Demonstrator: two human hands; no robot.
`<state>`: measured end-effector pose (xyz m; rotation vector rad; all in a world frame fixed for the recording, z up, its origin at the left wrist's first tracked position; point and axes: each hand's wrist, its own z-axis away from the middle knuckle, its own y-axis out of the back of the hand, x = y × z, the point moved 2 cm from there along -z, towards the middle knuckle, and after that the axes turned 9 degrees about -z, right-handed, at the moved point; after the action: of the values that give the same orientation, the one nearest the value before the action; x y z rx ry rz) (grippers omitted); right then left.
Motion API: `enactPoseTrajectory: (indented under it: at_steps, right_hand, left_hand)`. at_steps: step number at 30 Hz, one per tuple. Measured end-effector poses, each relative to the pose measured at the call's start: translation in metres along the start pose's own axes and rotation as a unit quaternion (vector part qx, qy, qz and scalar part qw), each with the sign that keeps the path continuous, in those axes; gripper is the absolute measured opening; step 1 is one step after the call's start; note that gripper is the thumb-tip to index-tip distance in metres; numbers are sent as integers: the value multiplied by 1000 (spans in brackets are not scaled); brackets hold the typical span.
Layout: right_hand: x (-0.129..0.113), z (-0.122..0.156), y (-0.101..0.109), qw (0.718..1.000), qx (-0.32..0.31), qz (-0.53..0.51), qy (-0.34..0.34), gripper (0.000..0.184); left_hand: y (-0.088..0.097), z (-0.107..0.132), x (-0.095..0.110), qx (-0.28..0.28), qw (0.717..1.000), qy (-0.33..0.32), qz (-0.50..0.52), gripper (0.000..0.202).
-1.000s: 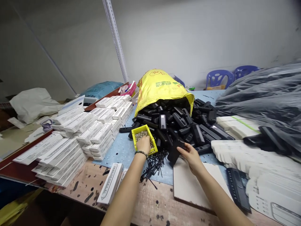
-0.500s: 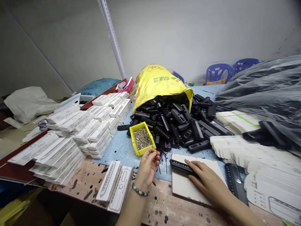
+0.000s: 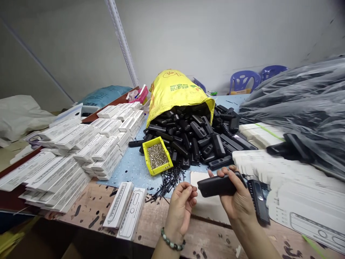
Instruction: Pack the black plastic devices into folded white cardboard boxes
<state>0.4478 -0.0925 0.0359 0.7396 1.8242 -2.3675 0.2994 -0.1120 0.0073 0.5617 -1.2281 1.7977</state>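
Note:
My right hand [image 3: 239, 199] is wrapped round a black plastic case [image 3: 219, 185], raised over a white board [image 3: 207, 207] with its smooth side showing. Just left of the case's end is my left hand [image 3: 182, 205], wearing a beaded bracelet. Its thumb and forefinger are pinched together; whatever they hold is too small to make out. Beyond that hand, a yellow tray [image 3: 170, 166] holds many small metal pieces [image 3: 156, 155]. Thin black pins [image 3: 172, 180] are strewn between the tray and my hands. Another black case [image 3: 258, 201] lies right of the board.
A yellow sack [image 3: 175, 90] spills a heap of black cases [image 3: 188, 140]. White boxes [image 3: 102, 147] are stacked at left, and two [image 3: 132, 214] stand near the front edge. Flat white cards [image 3: 296, 194] fan out at right, below grey plastic bags [image 3: 296, 97].
My right hand has lifted the black case off the white board and turned it over. My left hand has moved away from the tray towards the case. The view has shifted slightly right.

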Motion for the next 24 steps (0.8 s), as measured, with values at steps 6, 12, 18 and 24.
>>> enactPoseTrajectory:
  at_steps: [6, 12, 18, 24]
  right_hand:
    - [4, 6, -9, 998, -41, 18, 47, 25]
    - [-1, 7, -6, 996, -67, 34, 56, 23]
    - [-5, 8, -6, 995, -64, 24, 68, 22]
    - [-13, 7, -8, 989, -126, 68, 34, 22]
  left_hand:
    - [-5, 2, -5, 14, 998, -56, -28, 33]
    - [-11, 3, -6, 17, 994, -78, -73, 32]
    - [-17, 1, -11, 17, 997, -70, -32, 36]
    - [-17, 4, -5, -5, 994, -67, -89, 31]
